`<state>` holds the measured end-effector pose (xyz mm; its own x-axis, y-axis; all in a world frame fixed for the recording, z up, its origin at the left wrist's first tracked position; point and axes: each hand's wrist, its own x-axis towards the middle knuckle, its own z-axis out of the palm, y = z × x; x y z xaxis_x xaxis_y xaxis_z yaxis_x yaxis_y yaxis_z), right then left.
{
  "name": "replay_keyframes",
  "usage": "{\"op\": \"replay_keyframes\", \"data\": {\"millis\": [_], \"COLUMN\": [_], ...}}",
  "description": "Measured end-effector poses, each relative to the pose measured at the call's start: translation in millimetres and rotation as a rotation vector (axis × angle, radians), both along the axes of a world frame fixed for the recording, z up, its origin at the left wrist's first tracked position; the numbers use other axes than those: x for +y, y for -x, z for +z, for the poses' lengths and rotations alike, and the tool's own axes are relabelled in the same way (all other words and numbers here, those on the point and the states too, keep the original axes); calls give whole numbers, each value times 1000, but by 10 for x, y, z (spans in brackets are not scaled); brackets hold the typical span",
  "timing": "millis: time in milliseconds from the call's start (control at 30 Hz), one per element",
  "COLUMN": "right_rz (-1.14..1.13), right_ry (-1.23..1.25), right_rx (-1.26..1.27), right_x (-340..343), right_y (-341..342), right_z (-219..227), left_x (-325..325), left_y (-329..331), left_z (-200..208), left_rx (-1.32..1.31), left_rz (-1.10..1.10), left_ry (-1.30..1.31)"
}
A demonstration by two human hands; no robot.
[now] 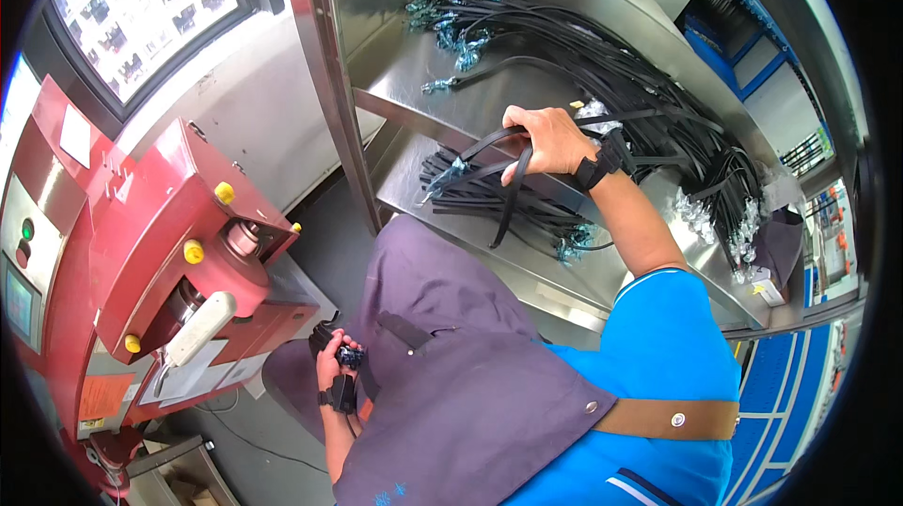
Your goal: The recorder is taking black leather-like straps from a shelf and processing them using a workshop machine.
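My right hand (553,141) reaches over the front edge of a steel shelf, its fingers closed on a flat black cable (508,205) that loops and hangs down from them. On the shelf behind it lies a long bundle of black cables (602,45), with blue and clear plastic wrapping (451,22) around their ends. Low on the left, beside my apron, my left hand (331,360) is closed on a small black bunch of cable (324,329) with a dark, bluish glinting end. The fingers hide part of that bunch.
A red press-like machine (160,224) with yellow knobs and a white lever (199,329) stands at the left. A lower steel tier (404,177) carries more black cables. A steel upright (324,83) rises between shelf and window. A thin cord (254,445) runs across the floor.
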<state>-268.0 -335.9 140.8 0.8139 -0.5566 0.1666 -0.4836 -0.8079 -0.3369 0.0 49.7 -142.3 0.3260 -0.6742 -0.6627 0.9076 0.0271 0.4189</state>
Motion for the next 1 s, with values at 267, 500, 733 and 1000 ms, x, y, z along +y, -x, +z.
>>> {"op": "replay_keyframes", "data": {"millis": [267, 500, 733, 1000], "right_rz": [136, 194, 494, 1054], "right_ry": [144, 324, 187, -242], "right_rx": [7, 46, 26, -4], "right_x": [0, 182, 1043, 2086], "right_y": [-44, -64, -471, -1319], "right_z": [-122, -15, -110, -755], "left_x": [-42, -18, -45, 122], "left_y": [25, 32, 60, -57], "left_z": [-6, 35, 163, 637], "left_rx": [-12, -39, -106, -482], "left_rz": [15, -33, -115, -439], "left_ry": [-43, -13, 38, -156]}}
